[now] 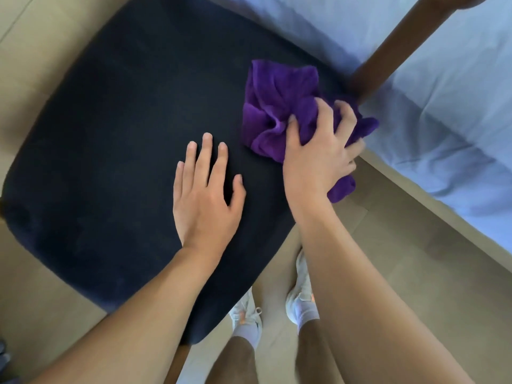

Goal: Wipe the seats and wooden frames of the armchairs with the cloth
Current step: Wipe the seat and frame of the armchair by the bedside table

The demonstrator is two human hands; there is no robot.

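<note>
A dark navy armchair seat (116, 139) fills the middle of the head view. A crumpled purple cloth (277, 106) lies on the seat's right side, near the brown wooden frame (388, 54) that runs up to the top right. My right hand (318, 156) grips the cloth's near edge, fingers curled into the fabric. My left hand (207, 189) rests flat on the seat just left of the cloth, fingers straight and spread.
A bed with pale blue sheets (443, 106) stands close on the right, right behind the wooden frame. Beige tiled floor (388, 245) surrounds the chair. My white shoes (299, 289) stand by the seat's near edge.
</note>
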